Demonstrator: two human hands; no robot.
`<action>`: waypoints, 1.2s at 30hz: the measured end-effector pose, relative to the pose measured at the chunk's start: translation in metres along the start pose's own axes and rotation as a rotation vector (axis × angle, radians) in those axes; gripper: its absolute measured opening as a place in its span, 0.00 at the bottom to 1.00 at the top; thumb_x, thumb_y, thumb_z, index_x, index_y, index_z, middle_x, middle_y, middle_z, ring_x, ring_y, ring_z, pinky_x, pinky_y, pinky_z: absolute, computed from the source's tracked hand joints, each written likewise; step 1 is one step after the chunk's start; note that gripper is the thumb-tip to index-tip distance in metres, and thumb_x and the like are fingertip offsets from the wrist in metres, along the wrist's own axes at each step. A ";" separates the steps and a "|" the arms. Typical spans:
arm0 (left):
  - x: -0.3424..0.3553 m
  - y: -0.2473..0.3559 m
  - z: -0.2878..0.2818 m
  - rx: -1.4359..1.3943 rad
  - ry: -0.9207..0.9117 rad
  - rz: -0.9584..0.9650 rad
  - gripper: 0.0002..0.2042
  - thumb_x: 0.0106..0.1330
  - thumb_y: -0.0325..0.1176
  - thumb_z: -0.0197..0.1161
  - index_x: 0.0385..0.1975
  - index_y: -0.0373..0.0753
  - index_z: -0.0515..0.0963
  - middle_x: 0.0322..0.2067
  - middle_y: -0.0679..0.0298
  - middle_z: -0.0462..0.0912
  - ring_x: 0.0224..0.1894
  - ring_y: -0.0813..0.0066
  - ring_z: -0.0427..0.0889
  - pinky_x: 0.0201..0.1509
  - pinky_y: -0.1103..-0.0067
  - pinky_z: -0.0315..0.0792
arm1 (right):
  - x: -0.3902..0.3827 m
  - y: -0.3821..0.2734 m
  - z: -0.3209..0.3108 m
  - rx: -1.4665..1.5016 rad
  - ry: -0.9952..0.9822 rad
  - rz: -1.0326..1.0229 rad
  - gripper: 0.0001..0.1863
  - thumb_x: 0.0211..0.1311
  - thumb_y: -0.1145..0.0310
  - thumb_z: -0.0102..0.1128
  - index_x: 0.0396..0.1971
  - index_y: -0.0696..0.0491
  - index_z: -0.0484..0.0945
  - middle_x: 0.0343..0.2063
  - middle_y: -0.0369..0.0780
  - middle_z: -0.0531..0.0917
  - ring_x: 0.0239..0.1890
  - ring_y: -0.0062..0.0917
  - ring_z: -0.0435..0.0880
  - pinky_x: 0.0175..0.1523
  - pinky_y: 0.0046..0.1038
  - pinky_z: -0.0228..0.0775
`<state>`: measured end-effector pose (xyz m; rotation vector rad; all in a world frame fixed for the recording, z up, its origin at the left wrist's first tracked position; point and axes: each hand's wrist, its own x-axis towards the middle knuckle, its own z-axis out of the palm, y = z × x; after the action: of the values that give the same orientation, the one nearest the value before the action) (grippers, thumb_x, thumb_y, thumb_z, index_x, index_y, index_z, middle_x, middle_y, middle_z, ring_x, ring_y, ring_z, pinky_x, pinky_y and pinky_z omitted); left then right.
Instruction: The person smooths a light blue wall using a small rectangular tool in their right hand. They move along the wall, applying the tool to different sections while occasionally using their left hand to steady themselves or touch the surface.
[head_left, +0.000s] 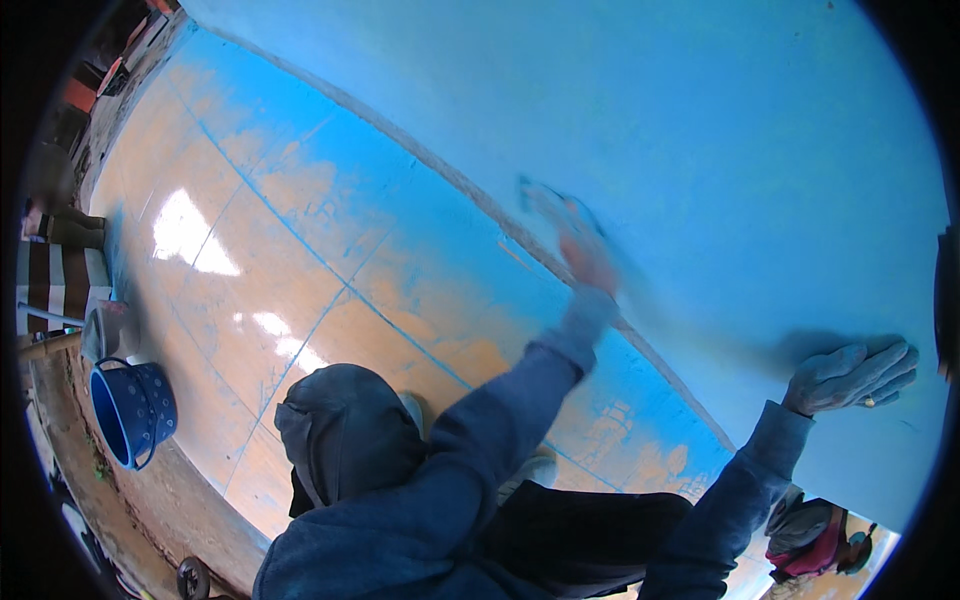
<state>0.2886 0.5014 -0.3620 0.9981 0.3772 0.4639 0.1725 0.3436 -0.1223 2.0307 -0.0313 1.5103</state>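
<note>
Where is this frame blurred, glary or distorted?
Head view: the left hand is smeared by motion blur against the blue wall; the right hand is sharp, flat on the wall; glare patches whiten the tiled floor; fisheye bends the wall's base line.

We see our right hand (853,377) lying flat and open against the blue wall (700,150), fingers spread and pointing right, its palm pressed to the paint. Our left hand (583,255) is raised further up the same wall, blurred, its grip closed on a pale pad (545,200) whose exact kind we cannot tell. Both arms wear dark blue sleeves (480,450). Below the wall, the tiled floor (250,270) shows tan patches under streaks of blue dust. A blue bucket (132,412) stands at the floor's left edge, well apart from both hands.
</note>
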 end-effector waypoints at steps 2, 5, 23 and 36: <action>0.055 -0.021 -0.022 0.011 0.061 0.054 0.27 0.70 0.41 0.39 0.65 0.41 0.41 0.65 0.57 0.43 0.65 0.64 0.46 0.66 0.69 0.44 | 0.000 -0.004 0.002 0.010 -0.001 0.012 0.28 0.66 0.54 0.29 0.55 0.62 0.60 0.58 0.52 0.61 0.62 0.49 0.53 0.63 0.50 0.40; 0.023 -0.009 -0.036 -0.345 0.080 -0.593 0.26 0.70 0.42 0.38 0.65 0.44 0.41 0.64 0.57 0.45 0.65 0.64 0.48 0.66 0.67 0.45 | 0.000 0.010 -0.001 -0.037 -0.007 0.001 0.28 0.66 0.55 0.29 0.55 0.63 0.61 0.57 0.52 0.61 0.62 0.49 0.54 0.62 0.49 0.41; 0.001 0.025 -0.015 -0.201 -0.071 -0.359 0.28 0.70 0.43 0.37 0.64 0.39 0.37 0.66 0.56 0.37 0.66 0.64 0.43 0.65 0.73 0.45 | 0.000 -0.007 0.003 -0.013 -0.044 0.048 0.27 0.65 0.57 0.29 0.53 0.64 0.61 0.54 0.53 0.64 0.54 0.50 0.62 0.55 0.48 0.52; 0.010 0.023 -0.012 -0.294 -0.108 -0.315 0.27 0.70 0.38 0.37 0.64 0.36 0.38 0.66 0.55 0.35 0.68 0.64 0.33 0.68 0.73 0.34 | 0.001 0.002 0.003 0.000 0.027 0.000 0.28 0.64 0.53 0.31 0.52 0.61 0.64 0.52 0.50 0.67 0.54 0.47 0.63 0.53 0.47 0.53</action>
<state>0.2863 0.5250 -0.3490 0.6597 0.3500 0.1717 0.1746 0.3404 -0.1213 2.0102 -0.0203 1.5369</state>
